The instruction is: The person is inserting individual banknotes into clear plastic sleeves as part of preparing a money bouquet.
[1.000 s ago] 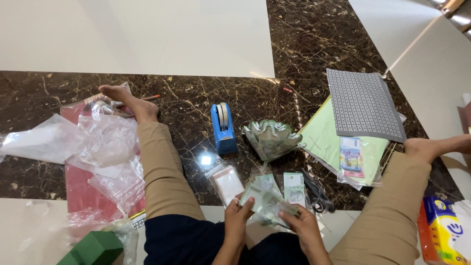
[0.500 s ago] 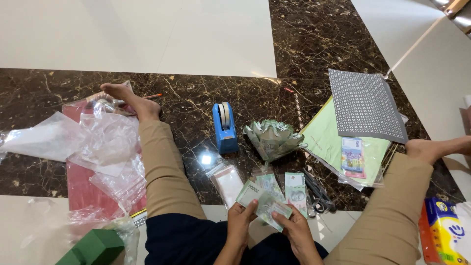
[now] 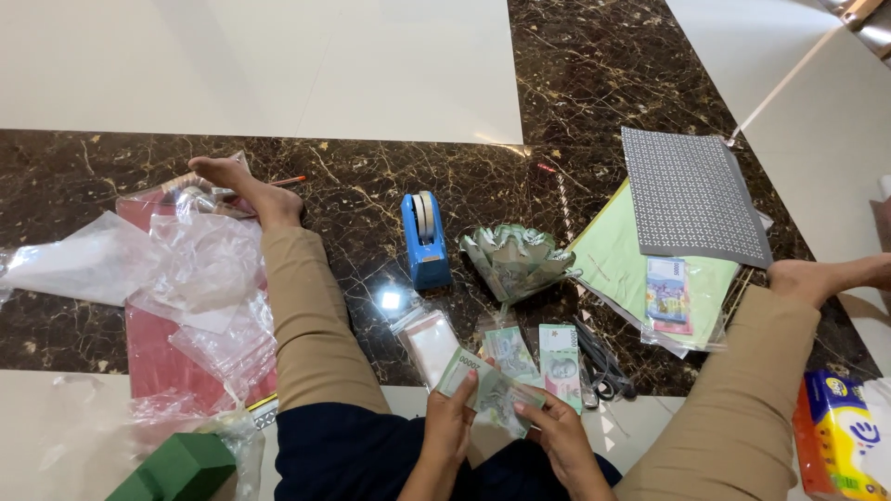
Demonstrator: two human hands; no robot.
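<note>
I sit on the floor with legs spread. My left hand (image 3: pixel 450 425) and my right hand (image 3: pixel 557 434) together hold a green banknote (image 3: pixel 487 391) low in the middle of the view, each hand gripping one end. Two more green banknotes (image 3: pixel 560 362) lie flat on the dark marble floor just beyond my hands. A fan-shaped bundle of folded banknotes (image 3: pixel 516 258) sits farther out. A blue tape dispenser (image 3: pixel 425 239) stands to its left. A small clear plastic sleeve (image 3: pixel 432 341) lies by my left hand.
Crumpled clear plastic bags (image 3: pixel 200 269) and red paper (image 3: pixel 158 357) lie at the left by my left leg. A green box (image 3: pixel 181 468) sits bottom left. Grey patterned paper (image 3: pixel 691 193), light green sheets (image 3: pixel 622 264), black scissors (image 3: pixel 601 366) and a tissue pack (image 3: pixel 840 445) are at the right.
My hands have shifted slightly left and drawn together on the banknote, which now sits more level between them. Nothing else on the floor has moved.
</note>
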